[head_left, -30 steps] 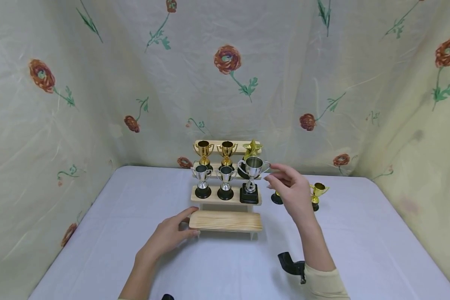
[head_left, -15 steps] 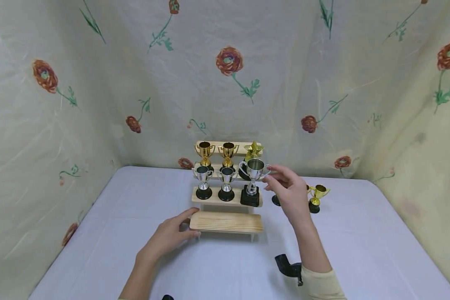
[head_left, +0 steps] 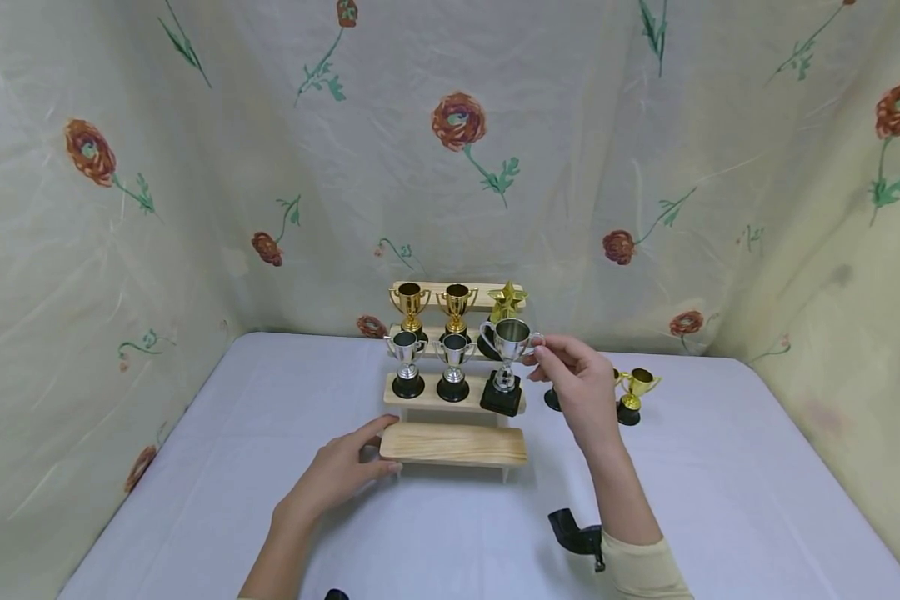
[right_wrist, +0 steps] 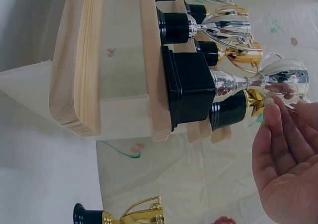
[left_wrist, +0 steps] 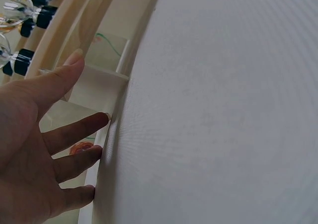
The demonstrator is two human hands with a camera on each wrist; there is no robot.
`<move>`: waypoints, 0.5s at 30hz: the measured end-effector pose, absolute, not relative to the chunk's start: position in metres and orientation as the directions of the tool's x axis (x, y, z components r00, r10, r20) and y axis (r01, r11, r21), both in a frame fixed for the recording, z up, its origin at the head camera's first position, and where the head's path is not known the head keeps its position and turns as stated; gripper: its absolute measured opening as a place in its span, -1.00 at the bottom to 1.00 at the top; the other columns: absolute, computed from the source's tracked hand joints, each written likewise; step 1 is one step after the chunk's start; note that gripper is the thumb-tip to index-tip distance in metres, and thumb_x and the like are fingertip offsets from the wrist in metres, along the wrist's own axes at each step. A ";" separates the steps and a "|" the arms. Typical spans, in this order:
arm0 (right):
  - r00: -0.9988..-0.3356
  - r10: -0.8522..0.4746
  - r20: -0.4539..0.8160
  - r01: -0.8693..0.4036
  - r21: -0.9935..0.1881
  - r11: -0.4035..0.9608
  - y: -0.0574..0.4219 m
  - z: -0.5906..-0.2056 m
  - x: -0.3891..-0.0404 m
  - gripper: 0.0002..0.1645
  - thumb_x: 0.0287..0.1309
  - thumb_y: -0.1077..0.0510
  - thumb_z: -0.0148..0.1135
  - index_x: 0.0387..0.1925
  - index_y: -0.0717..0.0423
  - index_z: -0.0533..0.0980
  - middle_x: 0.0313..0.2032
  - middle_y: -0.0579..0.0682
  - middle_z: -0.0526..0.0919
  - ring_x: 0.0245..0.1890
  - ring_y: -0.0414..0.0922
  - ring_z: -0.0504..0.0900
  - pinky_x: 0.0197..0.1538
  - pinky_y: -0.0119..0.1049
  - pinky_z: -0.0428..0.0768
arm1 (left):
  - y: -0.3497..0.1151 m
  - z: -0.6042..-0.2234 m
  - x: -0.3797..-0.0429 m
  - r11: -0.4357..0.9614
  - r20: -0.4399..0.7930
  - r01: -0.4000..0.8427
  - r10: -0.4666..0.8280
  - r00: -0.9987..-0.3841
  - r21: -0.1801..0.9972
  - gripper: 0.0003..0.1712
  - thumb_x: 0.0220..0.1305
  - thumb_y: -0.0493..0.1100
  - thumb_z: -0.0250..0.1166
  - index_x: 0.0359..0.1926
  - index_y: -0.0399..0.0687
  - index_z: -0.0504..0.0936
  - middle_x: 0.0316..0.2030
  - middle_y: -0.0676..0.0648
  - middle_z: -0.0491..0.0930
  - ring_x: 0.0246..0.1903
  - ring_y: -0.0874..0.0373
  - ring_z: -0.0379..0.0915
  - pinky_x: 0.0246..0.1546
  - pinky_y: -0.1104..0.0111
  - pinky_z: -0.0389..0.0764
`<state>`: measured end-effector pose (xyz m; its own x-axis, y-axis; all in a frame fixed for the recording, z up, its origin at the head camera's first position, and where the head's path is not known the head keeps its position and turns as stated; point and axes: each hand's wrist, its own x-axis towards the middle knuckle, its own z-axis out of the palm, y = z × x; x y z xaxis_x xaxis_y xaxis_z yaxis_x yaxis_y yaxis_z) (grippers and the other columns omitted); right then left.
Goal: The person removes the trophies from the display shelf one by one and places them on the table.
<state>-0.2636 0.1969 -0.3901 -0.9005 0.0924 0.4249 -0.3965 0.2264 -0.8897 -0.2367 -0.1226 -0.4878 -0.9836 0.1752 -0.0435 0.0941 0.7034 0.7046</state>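
Observation:
My right hand (head_left: 581, 383) pinches one handle of a large silver trophy cup (head_left: 504, 379) between thumb and fingers. Its square black base (right_wrist: 191, 85) is at the right end of a wooden step, turned at an angle. My left hand (head_left: 341, 467) holds the left end of the display stand (head_left: 453, 443) at its lowest board. Thumb and forefinger lie on either side of that end; in the left wrist view other fingers (left_wrist: 79, 164) are spread against its white side. Two smaller silver cups (head_left: 453, 354) stand left of the large one.
Two gold cups (head_left: 410, 300) and a gold star trophy (head_left: 507, 302) occupy the step behind. On the table right of the stand is a small gold cup (head_left: 637, 385), with others partly hidden by my right hand. A floral curtain (head_left: 555, 208) encloses the white table (head_left: 720, 483).
The large silver cup's base has turned slightly and shifted a little toward the front, still in my right hand's pinch. My left hand has stayed on the stand.

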 end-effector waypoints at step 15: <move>-0.895 0.122 0.430 -0.403 -0.894 0.195 0.201 -0.388 -0.263 -0.73 0.35 0.11 0.23 -0.12 0.26 0.63 -0.34 0.03 0.77 -0.44 -0.21 0.72 -0.24 -0.38 0.68 | -0.124 -0.489 -0.236 0.712 -0.033 0.106 0.179 -0.983 0.694 -0.21 0.10 0.18 0.46 0.35 0.54 0.38 0.03 0.08 0.69 0.20 0.02 0.50 0.19 -0.08 0.43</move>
<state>-0.2631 0.2005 -0.3884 -0.8946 0.1216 0.4299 -0.4031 0.1952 -0.8941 -0.2365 -0.1240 -0.4886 -0.9833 0.1787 -0.0333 0.1059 0.7119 0.6943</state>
